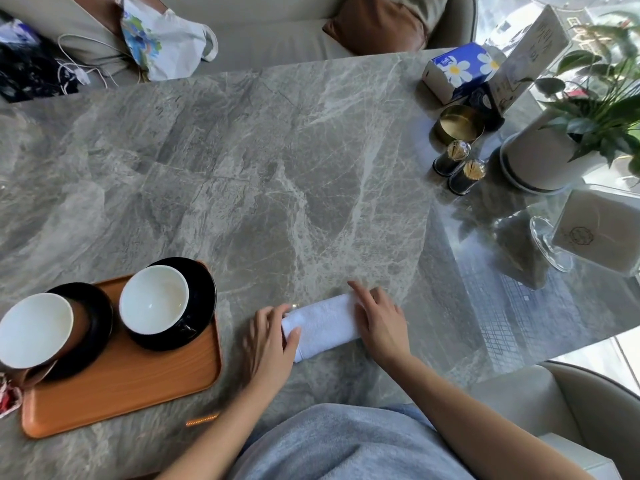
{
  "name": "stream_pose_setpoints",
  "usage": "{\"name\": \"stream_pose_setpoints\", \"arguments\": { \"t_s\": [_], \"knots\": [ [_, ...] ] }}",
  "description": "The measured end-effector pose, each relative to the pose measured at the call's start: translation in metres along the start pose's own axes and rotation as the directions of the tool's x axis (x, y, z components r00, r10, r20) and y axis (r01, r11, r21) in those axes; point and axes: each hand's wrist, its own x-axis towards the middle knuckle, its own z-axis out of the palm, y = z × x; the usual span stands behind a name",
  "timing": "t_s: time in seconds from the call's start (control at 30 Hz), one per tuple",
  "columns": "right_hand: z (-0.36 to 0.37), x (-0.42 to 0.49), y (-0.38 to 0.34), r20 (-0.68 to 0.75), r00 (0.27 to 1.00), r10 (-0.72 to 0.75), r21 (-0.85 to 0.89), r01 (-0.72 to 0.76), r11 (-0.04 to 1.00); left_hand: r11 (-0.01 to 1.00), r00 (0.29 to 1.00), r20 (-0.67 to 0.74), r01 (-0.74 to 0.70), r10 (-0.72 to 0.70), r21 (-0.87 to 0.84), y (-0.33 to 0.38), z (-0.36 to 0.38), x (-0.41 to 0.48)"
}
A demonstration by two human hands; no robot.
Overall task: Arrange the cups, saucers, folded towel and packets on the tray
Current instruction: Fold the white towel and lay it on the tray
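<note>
Head view: just right of the tray (138,382), my left hand (268,341) pinches the folded towel (323,323), my right hand (379,322) lies flat on it, so I should lift both ends level.

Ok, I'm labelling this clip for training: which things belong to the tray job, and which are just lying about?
Job: tray, left cup, right cup, saucers, folded towel, packet, left hand, right hand.
Lying about: tissue box, brass tin, toothpick holders, potted plant, napkin holder.
</note>
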Motion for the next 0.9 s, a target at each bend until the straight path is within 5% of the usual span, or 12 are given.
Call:
{"name": "stream_pose_setpoints", "arguments": {
  "t_s": [0.13,0.47,0.9],
  "knots": [
    [0.003,0.004,0.002,-0.017,0.998,-0.055,-0.093,0.054,0.994,0.986,0.991,-0.031,-0.126,0.13,0.11,0.001,0.0,0.005],
    [0.006,0.004,0.016,0.163,0.984,-0.074,-0.203,0.107,0.973,0.962,0.99,0.018,-0.139,0.138,0.234,0.001,0.004,0.012],
    [0.002,0.004,0.011,0.16,0.985,-0.067,-0.177,0.095,0.98,0.945,0.985,0.021,-0.172,0.173,0.277,0.008,0.001,0.013]
  ]
}}
